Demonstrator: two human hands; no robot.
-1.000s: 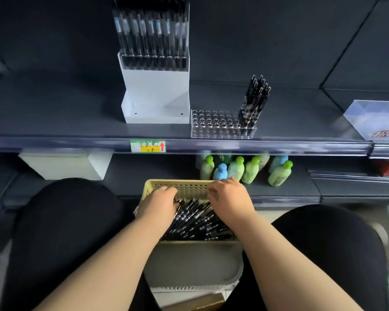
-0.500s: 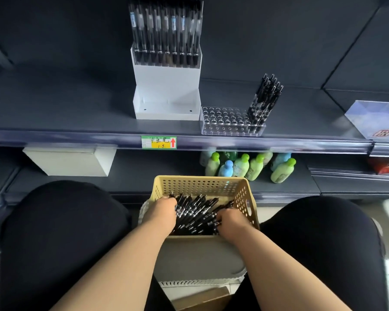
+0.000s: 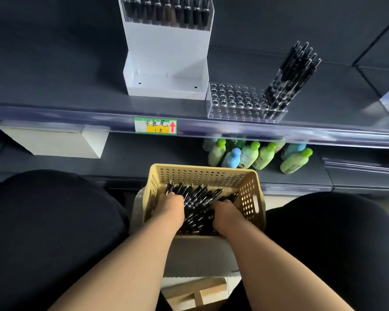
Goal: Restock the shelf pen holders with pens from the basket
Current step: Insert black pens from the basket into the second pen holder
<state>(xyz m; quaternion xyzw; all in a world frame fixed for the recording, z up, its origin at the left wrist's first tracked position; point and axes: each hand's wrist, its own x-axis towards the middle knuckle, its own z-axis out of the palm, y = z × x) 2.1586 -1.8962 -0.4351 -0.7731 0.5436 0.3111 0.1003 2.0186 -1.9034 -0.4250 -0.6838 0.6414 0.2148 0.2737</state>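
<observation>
A yellow perforated basket (image 3: 248, 189) sits between my knees and holds a pile of black pens (image 3: 200, 205). My left hand (image 3: 170, 209) is inside it on the left, fingers curled around a few pens whose ends stick out above the fist. My right hand (image 3: 228, 217) is in the basket's right half, fingers dug into the pile and closed on pens. On the shelf above stand a clear pen holder (image 3: 236, 102) with many empty holes and a cluster of black pens (image 3: 292, 75) at its right end, and a tall white pen holder (image 3: 166, 63) with a full row of pens.
A green and yellow price label (image 3: 155, 126) sits on the shelf's front rail. Below the shelf stand several green and blue bottles (image 3: 256, 156) and a white box (image 3: 54, 142). A white bin (image 3: 195, 254) supports the basket, and a wooden piece (image 3: 195, 292) lies under it.
Both hands have pulled back from the basket's far rim and sunk into the pen pile, closing on pens. My view has shifted a little, so the shelf appears further right.
</observation>
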